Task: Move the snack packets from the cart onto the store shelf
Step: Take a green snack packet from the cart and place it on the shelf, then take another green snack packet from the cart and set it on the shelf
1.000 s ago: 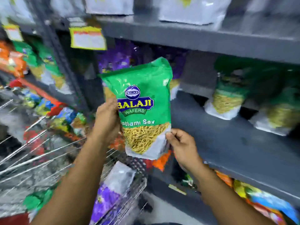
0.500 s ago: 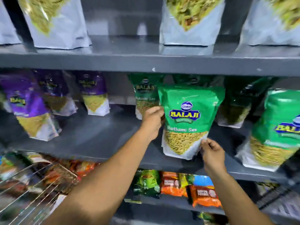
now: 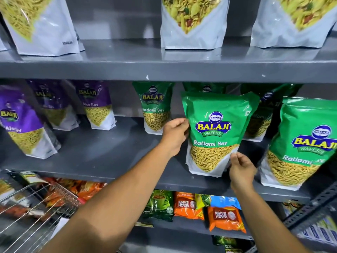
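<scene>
A green Ratlami Sev packet [image 3: 217, 128] stands upright near the front of the grey middle shelf [image 3: 109, 157]. My left hand [image 3: 175, 134] grips its left edge at mid height. My right hand [image 3: 240, 167] pinches its lower right corner. More green packets stand around it: one behind to the left [image 3: 155, 106], others behind it, and a large one at the right [image 3: 306, 143]. The wire cart [image 3: 32, 207] shows at the lower left with orange packets inside.
Purple Aloo Sev packets [image 3: 21, 125] line the left of the middle shelf, with bare shelf between them and my left arm. White-bottomed packets [image 3: 193, 24] stand on the shelf above. Tea packets [image 3: 224, 216] lie on the shelf below.
From above the cart, both hands carried the green packet right and up onto the middle shelf. It now stands there between the other green packets, both hands still on it.
</scene>
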A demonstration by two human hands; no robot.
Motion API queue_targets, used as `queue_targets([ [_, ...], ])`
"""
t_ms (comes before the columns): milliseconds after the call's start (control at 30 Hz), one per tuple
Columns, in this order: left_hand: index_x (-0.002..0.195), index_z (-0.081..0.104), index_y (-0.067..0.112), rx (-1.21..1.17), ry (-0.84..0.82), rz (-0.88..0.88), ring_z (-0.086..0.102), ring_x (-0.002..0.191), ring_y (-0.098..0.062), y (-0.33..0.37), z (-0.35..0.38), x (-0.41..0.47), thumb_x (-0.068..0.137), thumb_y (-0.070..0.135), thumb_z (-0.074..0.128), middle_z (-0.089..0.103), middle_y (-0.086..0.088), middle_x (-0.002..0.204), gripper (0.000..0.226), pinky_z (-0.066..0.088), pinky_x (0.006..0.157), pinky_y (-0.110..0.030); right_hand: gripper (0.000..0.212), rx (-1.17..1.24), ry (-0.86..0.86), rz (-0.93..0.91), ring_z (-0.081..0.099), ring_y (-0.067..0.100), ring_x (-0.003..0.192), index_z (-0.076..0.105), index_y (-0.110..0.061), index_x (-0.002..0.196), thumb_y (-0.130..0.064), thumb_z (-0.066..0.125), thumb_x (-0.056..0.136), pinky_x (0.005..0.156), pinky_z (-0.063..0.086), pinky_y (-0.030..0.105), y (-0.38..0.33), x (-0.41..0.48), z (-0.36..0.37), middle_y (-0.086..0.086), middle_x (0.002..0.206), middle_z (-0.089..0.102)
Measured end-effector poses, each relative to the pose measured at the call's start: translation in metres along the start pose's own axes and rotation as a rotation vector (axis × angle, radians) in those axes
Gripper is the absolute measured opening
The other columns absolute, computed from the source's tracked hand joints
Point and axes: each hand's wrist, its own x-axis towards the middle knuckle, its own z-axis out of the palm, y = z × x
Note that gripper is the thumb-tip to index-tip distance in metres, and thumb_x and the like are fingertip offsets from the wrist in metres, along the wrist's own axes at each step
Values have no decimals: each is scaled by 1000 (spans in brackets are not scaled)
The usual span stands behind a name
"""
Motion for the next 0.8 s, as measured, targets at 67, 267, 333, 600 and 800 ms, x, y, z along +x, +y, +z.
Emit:
queue_targets([
  [67,111,61,0,-11,5,-10,61,106,-24,1,-4,-1,94,5,53,66,-12,110,20,49,99,-39,21,1,62,-7,56,18,85,61,-6,108,-18,53,93,79,43,31,-1,-5,6,12,96,64],
  [267,115,63,9,176,53,78,66,103,-21,9,-74,-22,94,12,55,69,-8,107,23,50,95,-31,54,-80,233,-255,40,26,122,33,-2,135,-22,54,90,103,31,20,-3,-65,18,26,136,32],
  [333,104,67,16,251,144,104,66,104,-22,11,-122,-36,93,13,57,70,-9,105,16,49,96,-34,58,-147,94,-415,35,21,123,33,1,134,-24,55,86,106,27,17,3,-100,28,26,135,29],
  [600,76,68,12,174,770,27,61,55,-11,7,-348,-141,90,9,58,68,4,57,17,47,51,-19,16,-333,-899,-546,59,1,94,65,-26,95,-31,53,85,84,46,17,30,-174,117,-15,98,60],
  [800,69,49,14,29,1238,-268,55,51,-13,-35,-486,-261,89,10,52,51,-5,69,21,44,53,-24,13,-361,-1359,-606,55,-4,90,65,-26,88,-31,55,81,83,40,8,28,-250,235,-31,91,57],
])
